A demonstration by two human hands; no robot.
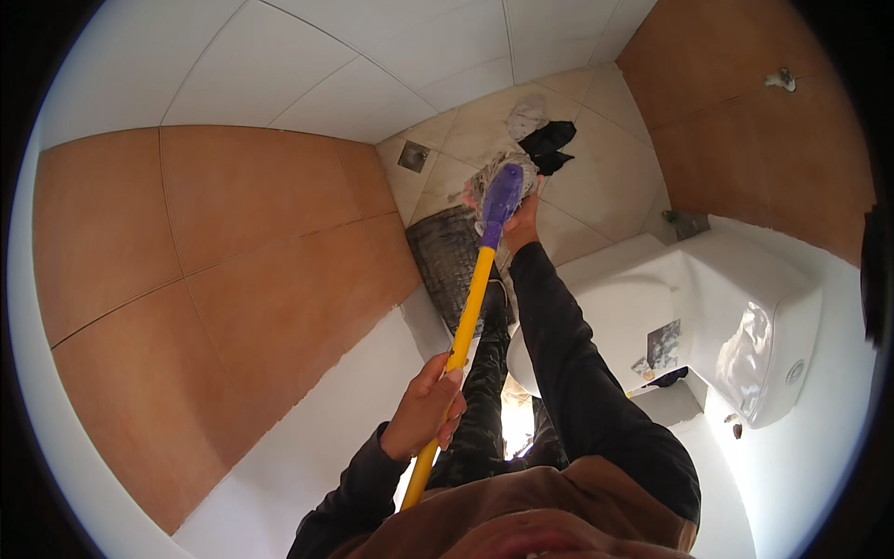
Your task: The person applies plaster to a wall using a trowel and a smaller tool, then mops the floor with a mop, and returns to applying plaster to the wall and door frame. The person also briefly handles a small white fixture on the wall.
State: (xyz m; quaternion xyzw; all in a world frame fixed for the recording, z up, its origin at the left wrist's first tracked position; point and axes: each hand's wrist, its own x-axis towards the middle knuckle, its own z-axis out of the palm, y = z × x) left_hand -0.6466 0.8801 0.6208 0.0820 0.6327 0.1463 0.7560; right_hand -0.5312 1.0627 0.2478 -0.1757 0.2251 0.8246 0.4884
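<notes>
Mop (472, 298) slants from left hand (426, 410) up to strands (490, 177) near far edge of tiled floor (601, 182). I read left fingers clamped on yellow shaft (466, 321); right hand (522, 224) nearer strands, fingers half hidden, closure I can't tell.

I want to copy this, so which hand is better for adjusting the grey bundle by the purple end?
Probably the right hand: it's down beside the grey bundle. The left hand grips the yellow pole, farther from it.
</notes>
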